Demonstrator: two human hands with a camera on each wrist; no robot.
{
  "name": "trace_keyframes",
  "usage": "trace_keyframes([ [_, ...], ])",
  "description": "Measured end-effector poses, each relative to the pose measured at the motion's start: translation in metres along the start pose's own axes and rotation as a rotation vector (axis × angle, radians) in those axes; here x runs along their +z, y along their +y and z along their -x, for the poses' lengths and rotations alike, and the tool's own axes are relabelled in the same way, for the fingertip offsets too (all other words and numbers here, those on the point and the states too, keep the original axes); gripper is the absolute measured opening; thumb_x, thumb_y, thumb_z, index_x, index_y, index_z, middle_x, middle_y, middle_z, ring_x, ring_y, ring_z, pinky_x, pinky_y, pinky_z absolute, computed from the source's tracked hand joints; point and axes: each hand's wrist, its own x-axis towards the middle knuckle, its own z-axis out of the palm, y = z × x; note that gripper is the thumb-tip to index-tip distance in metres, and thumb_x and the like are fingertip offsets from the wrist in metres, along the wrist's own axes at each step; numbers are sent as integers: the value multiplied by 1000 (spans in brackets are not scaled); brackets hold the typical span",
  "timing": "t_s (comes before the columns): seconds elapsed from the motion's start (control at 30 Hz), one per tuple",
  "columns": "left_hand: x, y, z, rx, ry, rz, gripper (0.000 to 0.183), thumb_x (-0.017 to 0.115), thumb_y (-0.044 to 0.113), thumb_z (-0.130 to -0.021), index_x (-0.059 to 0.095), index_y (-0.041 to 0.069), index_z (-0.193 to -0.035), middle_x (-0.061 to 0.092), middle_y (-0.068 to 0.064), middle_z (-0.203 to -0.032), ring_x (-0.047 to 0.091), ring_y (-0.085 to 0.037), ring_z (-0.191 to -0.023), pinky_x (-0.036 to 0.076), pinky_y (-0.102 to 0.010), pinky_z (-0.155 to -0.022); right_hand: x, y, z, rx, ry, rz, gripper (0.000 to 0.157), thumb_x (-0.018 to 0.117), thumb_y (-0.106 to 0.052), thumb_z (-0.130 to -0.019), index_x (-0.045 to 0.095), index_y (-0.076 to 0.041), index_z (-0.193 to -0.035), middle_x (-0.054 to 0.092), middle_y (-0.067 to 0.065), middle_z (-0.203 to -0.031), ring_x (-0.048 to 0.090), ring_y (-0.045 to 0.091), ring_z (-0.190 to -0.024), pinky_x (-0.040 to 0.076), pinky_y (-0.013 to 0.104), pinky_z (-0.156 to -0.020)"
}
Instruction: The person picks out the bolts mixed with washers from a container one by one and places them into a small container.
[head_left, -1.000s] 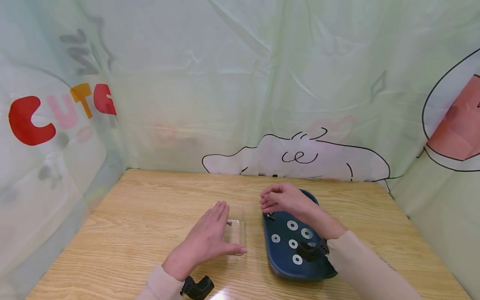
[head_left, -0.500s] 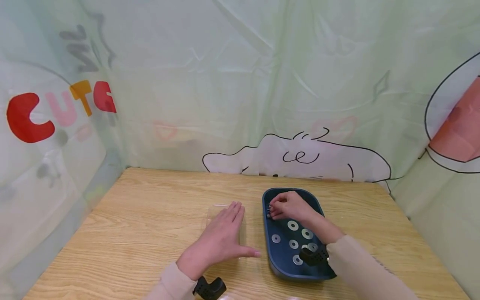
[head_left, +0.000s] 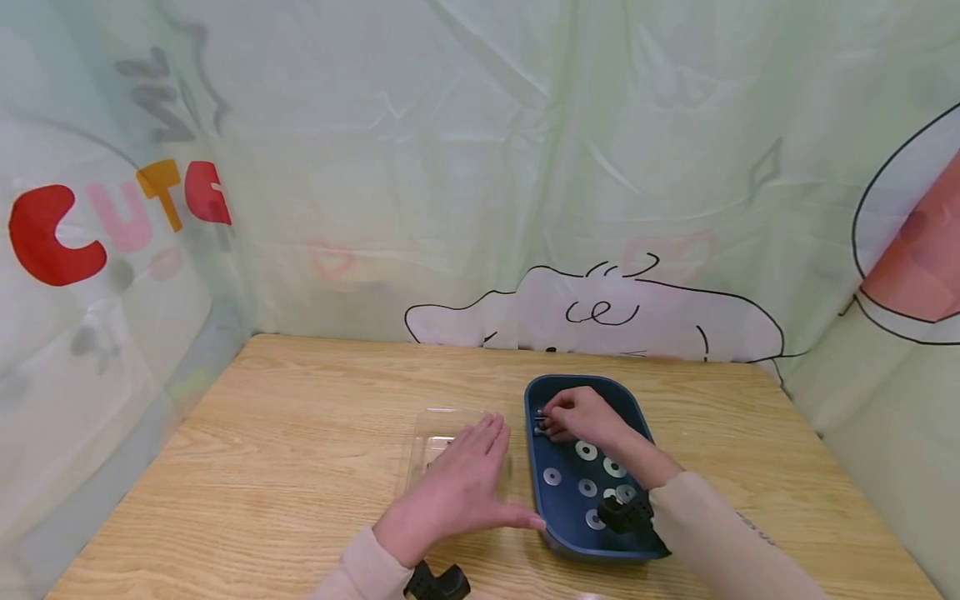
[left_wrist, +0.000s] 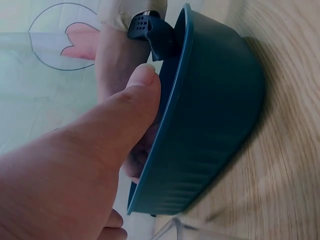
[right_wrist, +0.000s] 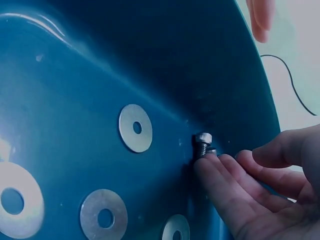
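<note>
My right hand [head_left: 583, 414] reaches into a dark blue plastic bin [head_left: 534, 508]. In the right wrist view its fingers [right_wrist: 220, 182] lie beside a socket-head bolt [right_wrist: 203, 139] against the bin's side wall. Part of another bolt shows behind the fingertips. The thumb [right_wrist: 280, 150] is apart from the visible bolt. Several flat washers [right_wrist: 135, 128] lie on the bin's floor. My left hand [head_left: 457, 483] is spread over a clear plastic box [head_left: 431, 425], hiding much of it; its thumb [left_wrist: 142, 82] points at the bin's near-left rim, and whether it touches is unclear.
Bin and box stand side by side on a wood-grain table [head_left: 315, 433]. A pale printed curtain [head_left: 375, 208] hangs behind the table and along its sides. Each wrist carries a black camera [head_left: 437, 581].
My right hand has lowered into the bin, its fingertips now among the bolts at the left wall. My left hand has slid right across the clear box, its thumb reaching the bin's edge.
</note>
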Motion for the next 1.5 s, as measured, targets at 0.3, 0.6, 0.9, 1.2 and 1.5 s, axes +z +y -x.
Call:
trace_keyframes([
  [0.3,6,13,-5,29,-29,-3,119,61,83,-73,26,5,-157,23,-11,-165,21,-24,-154,26,-44,-124,-3,3,2,-1,24,32,23,50,-5,-101,66,6,-113,70,20,-102,71,22,-88,61,38,-82],
  [0.6,12,20,-7,50,-42,-61,117,57,85,-73,28,8,-156,23,-8,-165,21,-22,-154,28,-44,-123,0,5,6,-56,23,77,22,51,-4,-100,68,7,-110,71,18,-100,71,24,-87,61,39,-82],
  [0.9,13,22,-6,44,-40,-109,116,55,85,-73,30,8,-156,24,-8,-165,22,-22,-154,27,-43,-123,0,6,7,-50,-23,89,23,52,-6,-100,70,6,-108,73,16,-94,73,25,-82,61,41,-81],
  [1.2,10,25,-10,41,-75,-97,115,56,84,-74,28,9,-157,22,-7,-166,20,-22,-154,27,-43,-123,7,6,7,-3,-39,-6,23,53,-5,-100,69,8,-111,72,17,-95,74,23,-81,62,36,-79],
  [1.5,9,27,-10,44,-76,-120,114,55,83,-75,27,9,-157,22,-8,-166,19,-22,-154,27,-43,-123,14,4,6,24,-14,-98,26,52,-5,-100,68,11,-114,73,19,-95,75,27,-84,62,37,-80],
])
